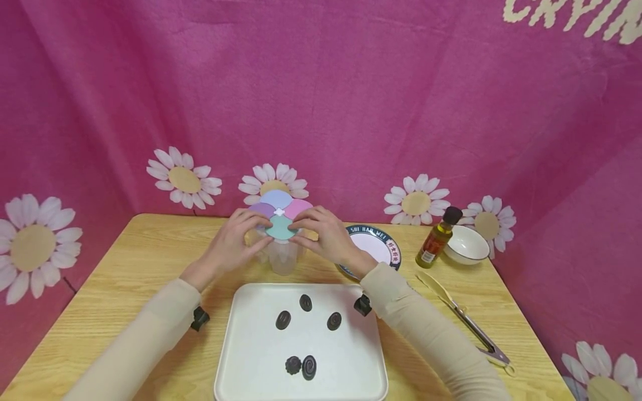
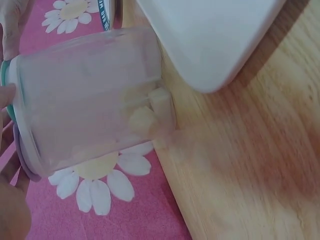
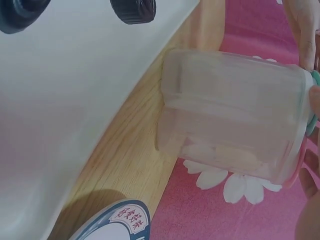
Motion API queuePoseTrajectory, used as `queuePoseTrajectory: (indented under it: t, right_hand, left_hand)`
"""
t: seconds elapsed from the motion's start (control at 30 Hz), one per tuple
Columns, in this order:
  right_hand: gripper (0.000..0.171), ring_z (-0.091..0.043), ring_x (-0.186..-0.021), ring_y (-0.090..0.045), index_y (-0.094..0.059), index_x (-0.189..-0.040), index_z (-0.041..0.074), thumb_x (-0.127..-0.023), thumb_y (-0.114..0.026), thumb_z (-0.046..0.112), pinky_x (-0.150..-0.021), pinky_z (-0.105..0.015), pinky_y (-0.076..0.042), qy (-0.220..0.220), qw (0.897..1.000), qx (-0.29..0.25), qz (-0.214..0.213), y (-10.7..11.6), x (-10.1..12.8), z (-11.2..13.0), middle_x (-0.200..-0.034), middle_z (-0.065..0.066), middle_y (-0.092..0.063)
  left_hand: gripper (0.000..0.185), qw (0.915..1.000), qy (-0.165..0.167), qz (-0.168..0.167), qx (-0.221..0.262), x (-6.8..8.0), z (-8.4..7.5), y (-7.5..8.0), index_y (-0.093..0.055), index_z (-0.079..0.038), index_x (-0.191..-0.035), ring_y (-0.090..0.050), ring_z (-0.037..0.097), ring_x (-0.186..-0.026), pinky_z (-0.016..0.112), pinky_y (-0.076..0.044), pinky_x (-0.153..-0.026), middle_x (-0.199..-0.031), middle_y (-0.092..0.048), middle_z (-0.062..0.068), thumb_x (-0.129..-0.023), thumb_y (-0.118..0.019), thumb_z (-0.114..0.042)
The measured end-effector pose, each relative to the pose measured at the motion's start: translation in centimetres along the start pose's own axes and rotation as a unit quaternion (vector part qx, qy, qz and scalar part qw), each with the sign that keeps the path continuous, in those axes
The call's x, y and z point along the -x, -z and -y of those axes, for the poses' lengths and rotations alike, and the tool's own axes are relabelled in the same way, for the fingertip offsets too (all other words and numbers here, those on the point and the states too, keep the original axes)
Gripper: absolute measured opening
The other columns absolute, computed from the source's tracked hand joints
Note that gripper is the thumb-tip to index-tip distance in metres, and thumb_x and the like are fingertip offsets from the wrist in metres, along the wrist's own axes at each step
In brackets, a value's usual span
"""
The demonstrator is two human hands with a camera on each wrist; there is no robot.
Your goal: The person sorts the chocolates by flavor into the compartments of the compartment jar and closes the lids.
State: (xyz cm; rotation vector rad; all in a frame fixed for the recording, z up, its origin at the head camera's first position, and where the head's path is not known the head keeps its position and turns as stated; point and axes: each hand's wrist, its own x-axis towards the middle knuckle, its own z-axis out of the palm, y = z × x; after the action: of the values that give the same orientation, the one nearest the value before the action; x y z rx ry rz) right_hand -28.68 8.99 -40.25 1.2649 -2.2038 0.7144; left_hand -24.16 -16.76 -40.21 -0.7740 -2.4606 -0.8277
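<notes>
A clear plastic container [image 1: 282, 259] stands behind the tray, topped by petal-shaped lids in blue, purple, pink and green. Both hands are at the green lid [image 1: 280, 228], one on each side. My left hand [image 1: 234, 236] grips its left edge between thumb and fingers. Opposite it, my right hand [image 1: 325, 235] grips the right edge the same way. In the left wrist view, pale chunky pieces [image 2: 144, 120] lie at the bottom of one compartment. The part of the container [image 3: 230, 115] seen in the right wrist view shows no pieces. The lid looks seated on the rim.
A white tray [image 1: 261, 356] in front holds several dark, chocolate-like pieces [image 1: 309, 367]. To the right are a rimmed plate [image 1: 393, 253], an oil bottle [image 1: 435, 245], a white bowl [image 1: 467, 245] and tongs [image 1: 473, 326]. Pink cloth [image 1: 321, 100] hangs behind the table.
</notes>
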Motion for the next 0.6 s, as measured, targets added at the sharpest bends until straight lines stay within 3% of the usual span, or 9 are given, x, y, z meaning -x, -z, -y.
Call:
queuePoseTrajectory:
  t: [0.23, 0.6]
  right_hand:
    - [0.023, -0.022, -0.102, -0.066, -0.082, -0.107, 0.012, -0.087, -0.087, 0.024, -0.091, -0.035, -0.056, 0.008, 1.000, 0.008, -0.009, -0.05, 0.00, 0.35, -0.108, -0.004, -0.077]
    - [0.031, -0.020, -0.105, -0.065, -0.080, -0.112, 0.014, -0.087, -0.088, 0.032, -0.091, -0.032, -0.056, 0.029, 0.998, 0.038, 0.030, 0.40, -0.58, -0.58, -0.114, -0.003, -0.076]
  left_hand:
    - [0.029, 0.9998, -0.006, 0.014, 0.009, -0.03, 0.34, 0.28, -0.074, -0.008, -0.118, -0.059, 0.030, -0.123, 0.052, -0.053, -0.108, -0.123, -0.073, 0.010, -0.093, -0.082, -0.018]
    - [0.031, 0.9997, -0.022, 0.013, 0.000, -0.06, 0.16, 0.09, -0.073, -0.007, -0.122, -0.059, 0.031, -0.124, 0.053, -0.053, -0.109, -0.126, -0.072, 0.011, -0.094, -0.081, -0.019]
